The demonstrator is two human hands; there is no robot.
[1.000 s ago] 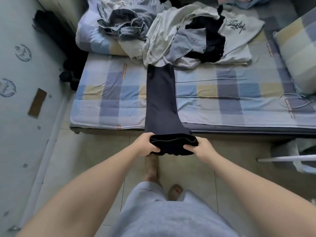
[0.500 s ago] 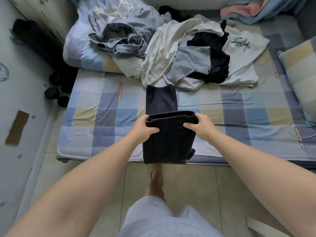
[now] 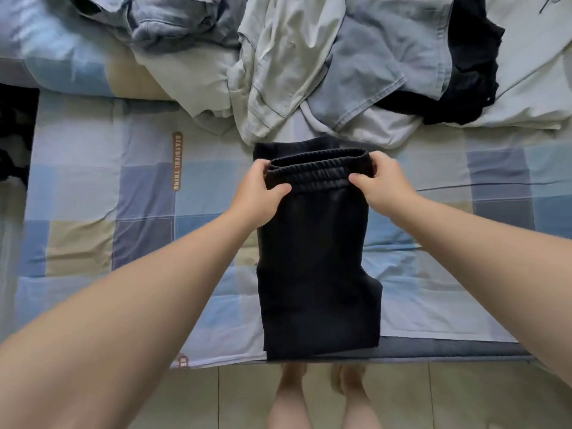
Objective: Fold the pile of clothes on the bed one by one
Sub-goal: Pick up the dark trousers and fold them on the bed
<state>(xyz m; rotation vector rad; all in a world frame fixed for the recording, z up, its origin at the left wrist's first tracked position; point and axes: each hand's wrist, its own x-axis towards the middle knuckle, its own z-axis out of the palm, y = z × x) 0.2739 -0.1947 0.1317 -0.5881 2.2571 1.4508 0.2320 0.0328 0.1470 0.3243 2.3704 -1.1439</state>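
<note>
Standing barefoot on the tiled floor [image 3: 173, 397], the person leans over the near edge of the bed [image 3: 123, 212], where the black trousers [image 3: 315, 274] lie doubled over lengthwise on the checked sheet. Their folded near end reaches the mattress edge and seems to overhang it slightly. Further in, the left hand [image 3: 260, 193] and right hand [image 3: 383, 184] each pinch one end of the elastic waistband [image 3: 318, 171], thumbs on top and fingers curled round the sides, holding it just above the lower layer. That lower layer peeks out beyond the waistband on the far left, so the two ends are not squared. If it is set down this way, the fold will likely come out crooked. Pushing the bundle away to correct it risks running into the pile of clothes [image 3: 340, 57], whose pale hems lie right beside the trousers' far end and could get caught in the fold. Pulling it nearer risks the overhanging end dragging the trousers off the bed.
</note>
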